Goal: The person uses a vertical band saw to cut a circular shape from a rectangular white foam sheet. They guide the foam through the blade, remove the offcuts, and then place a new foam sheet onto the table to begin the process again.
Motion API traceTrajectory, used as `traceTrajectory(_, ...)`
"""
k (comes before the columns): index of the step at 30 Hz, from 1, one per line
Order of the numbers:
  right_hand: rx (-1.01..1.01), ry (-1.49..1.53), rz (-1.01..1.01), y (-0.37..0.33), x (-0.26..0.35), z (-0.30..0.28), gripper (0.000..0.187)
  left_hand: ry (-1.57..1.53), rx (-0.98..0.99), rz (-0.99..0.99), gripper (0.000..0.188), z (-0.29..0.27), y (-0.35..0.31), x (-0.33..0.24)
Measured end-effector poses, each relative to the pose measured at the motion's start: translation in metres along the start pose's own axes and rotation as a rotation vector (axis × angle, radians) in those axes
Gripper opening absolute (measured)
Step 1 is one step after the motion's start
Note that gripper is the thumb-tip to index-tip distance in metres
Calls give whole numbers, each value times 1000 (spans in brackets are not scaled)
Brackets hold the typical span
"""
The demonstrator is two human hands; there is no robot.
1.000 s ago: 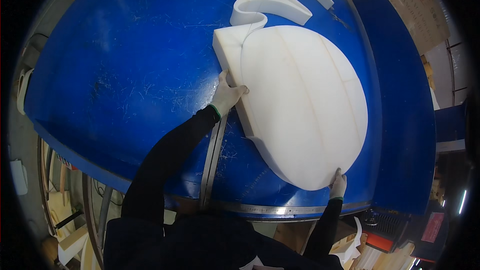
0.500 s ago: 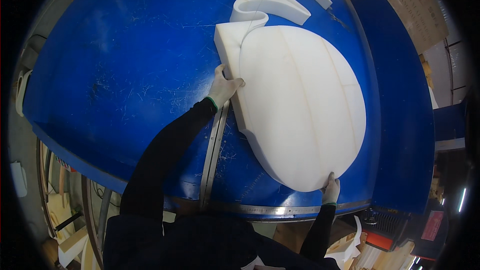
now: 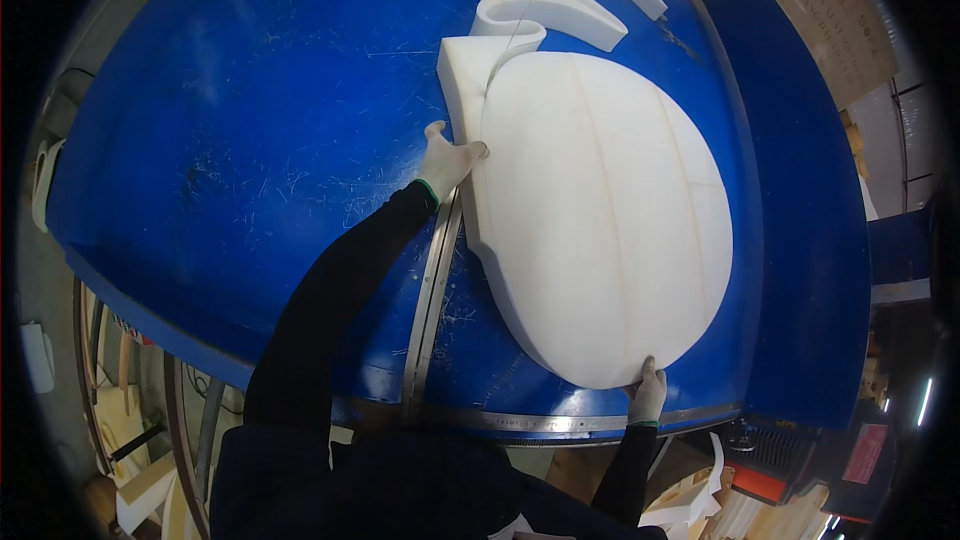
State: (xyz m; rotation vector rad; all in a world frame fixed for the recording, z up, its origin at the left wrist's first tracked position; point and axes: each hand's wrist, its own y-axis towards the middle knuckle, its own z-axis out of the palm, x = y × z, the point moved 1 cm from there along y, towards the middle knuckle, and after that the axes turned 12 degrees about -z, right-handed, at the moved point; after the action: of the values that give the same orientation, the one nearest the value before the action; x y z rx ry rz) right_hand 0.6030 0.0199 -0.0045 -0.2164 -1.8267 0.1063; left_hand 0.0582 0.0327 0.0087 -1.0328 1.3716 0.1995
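A large white rounded foam slab [image 3: 610, 220] with faint tan seams lies on the blue table [image 3: 250, 120]. Along its left side runs a white foam offcut [image 3: 463, 80], close against the slab. My left hand [image 3: 450, 162], in a pale glove with a green cuff, is at that side; its thumb touches the foam while the other fingers stand apart from it. At the slab's near edge my right hand [image 3: 647, 395], also gloved, grips the rim with the thumb on top. Its other fingers are partly hidden.
Curving foam offcuts [image 3: 570, 15] lie at the far end, with a thin dark line crossing over them. A metal strip [image 3: 432, 300] runs across the table, and a metal ruler [image 3: 560, 424] follows its near edge. Foam scraps [image 3: 140, 490] sit below at left.
The slab has shifted slightly, its near end coming a little toward me. The far offcuts have slid slightly right. My left hand has moved up and its fingers have come off the offcut; my right hand moved left.
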Motion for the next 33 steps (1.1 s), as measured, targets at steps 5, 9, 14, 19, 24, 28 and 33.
traceTrajectory(5, 31, 37, 2, -13, 4, 12, 37, 20, -16, -20, 102, -5, 11, -5)
traceTrajectory(9, 4, 30, 0, -20, 6, 20, 36, -14, -39, -26, 103, -6, 13, 0)
traceTrajectory(14, -29, -244, 38, 19, 10, -29, 58, 89, 185, -80, 110, -19, -43, 11)
traceTrajectory(19, -223, -249, -101, 74, 14, -28, 62, 262, 398, -276, 112, -26, -108, 20)
traceTrajectory(24, -156, -224, -55, 97, 0, -29, 63, 11, 390, -180, 105, -4, -104, 49)
traceTrajectory(28, -172, -213, -70, 90, 6, -25, 52, -34, 355, -186, 102, -2, -108, 39)
traceTrajectory(33, -130, -191, -50, 90, -2, -35, 56, 30, 334, -171, 99, -2, -107, 29)
